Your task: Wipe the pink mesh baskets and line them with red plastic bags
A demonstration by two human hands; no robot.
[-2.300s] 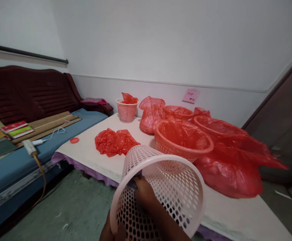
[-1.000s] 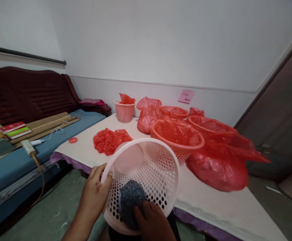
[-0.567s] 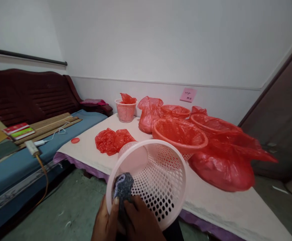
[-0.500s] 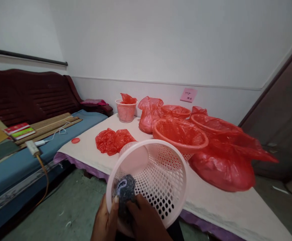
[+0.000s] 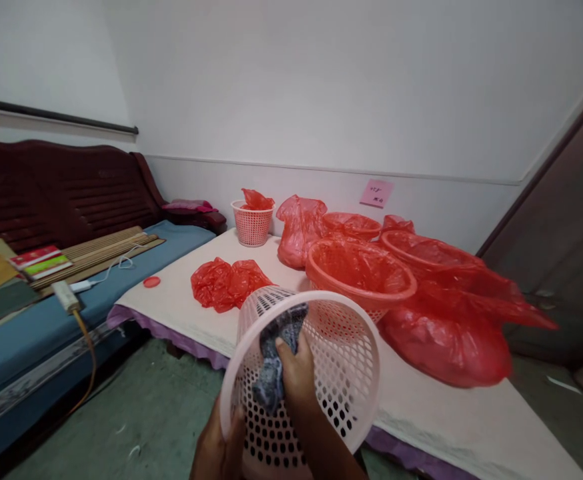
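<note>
No word can be read with certainty. The only writing that shows clearly as writing is on a pink note [image 5: 377, 193], which sits a little tilted against the lower part of the pale wall [image 5: 321, 87]. It seems to be made by hand, with dark strokes, in two short lines. The upper line may contain digits, but I cannot tell which; the lower line, set further to the right, is too small to make out. On a red and green flat packet [image 5: 46, 265], any print is equally unreadable.
</note>
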